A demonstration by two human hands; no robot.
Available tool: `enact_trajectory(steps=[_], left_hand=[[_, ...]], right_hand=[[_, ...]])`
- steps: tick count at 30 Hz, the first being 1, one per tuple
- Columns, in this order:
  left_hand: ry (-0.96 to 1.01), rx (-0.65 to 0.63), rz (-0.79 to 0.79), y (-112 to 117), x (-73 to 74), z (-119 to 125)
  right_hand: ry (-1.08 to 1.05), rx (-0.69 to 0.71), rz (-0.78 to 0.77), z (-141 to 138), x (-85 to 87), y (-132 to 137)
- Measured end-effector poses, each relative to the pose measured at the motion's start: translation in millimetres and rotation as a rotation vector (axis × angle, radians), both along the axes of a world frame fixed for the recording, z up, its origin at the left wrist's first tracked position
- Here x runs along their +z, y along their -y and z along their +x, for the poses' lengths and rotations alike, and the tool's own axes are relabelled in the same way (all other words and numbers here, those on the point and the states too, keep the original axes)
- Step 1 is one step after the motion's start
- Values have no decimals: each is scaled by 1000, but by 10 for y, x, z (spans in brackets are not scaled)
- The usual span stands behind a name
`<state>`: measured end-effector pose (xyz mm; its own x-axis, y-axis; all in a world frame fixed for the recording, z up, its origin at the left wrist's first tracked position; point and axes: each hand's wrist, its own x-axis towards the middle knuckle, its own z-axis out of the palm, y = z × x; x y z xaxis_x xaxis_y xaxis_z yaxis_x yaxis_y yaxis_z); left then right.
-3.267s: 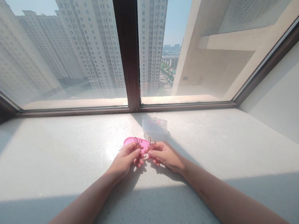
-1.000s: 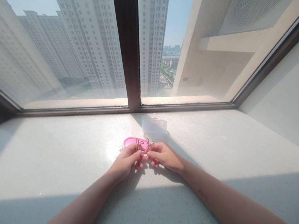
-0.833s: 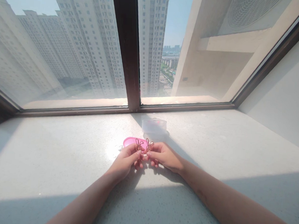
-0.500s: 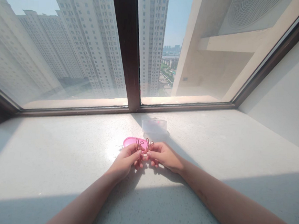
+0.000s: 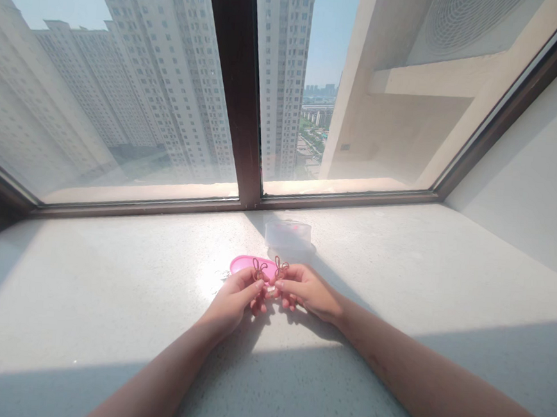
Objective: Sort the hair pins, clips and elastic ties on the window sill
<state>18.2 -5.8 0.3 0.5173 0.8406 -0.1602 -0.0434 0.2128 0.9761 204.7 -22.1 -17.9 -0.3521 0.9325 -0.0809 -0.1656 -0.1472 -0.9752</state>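
My left hand (image 5: 242, 290) and my right hand (image 5: 305, 291) meet over the sill, thumbs and fingers pinched on a thin brown cord. Loops of the brown cord (image 5: 259, 268) stick up above the left fingers, and more loops rise above the right fingertips. Between the two thumbs shows a small pale piece (image 5: 271, 289), too small to name. Just behind the hands lies a pink oval tray (image 5: 242, 263), partly hidden by the fingers and loops.
A clear plastic box (image 5: 287, 235) with something pinkish in it stands beyond the tray, near the window frame (image 5: 249, 196). Small thin items (image 5: 222, 274) lie left of the tray in strong glare. The speckled white sill (image 5: 107, 304) carries patches of sun and shade.
My right fingers and their cord loops have shifted very slightly to the right, and the pale piece between the thumbs shows a little more. My left hand stays nearly still.
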Motion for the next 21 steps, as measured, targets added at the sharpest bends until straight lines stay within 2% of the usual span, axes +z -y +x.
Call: enact_trajectory(steps=[21], left_hand=[[20,4,14,-16,-37,-2]], right_hand=[[34,-68,28,-3,-42,-18]])
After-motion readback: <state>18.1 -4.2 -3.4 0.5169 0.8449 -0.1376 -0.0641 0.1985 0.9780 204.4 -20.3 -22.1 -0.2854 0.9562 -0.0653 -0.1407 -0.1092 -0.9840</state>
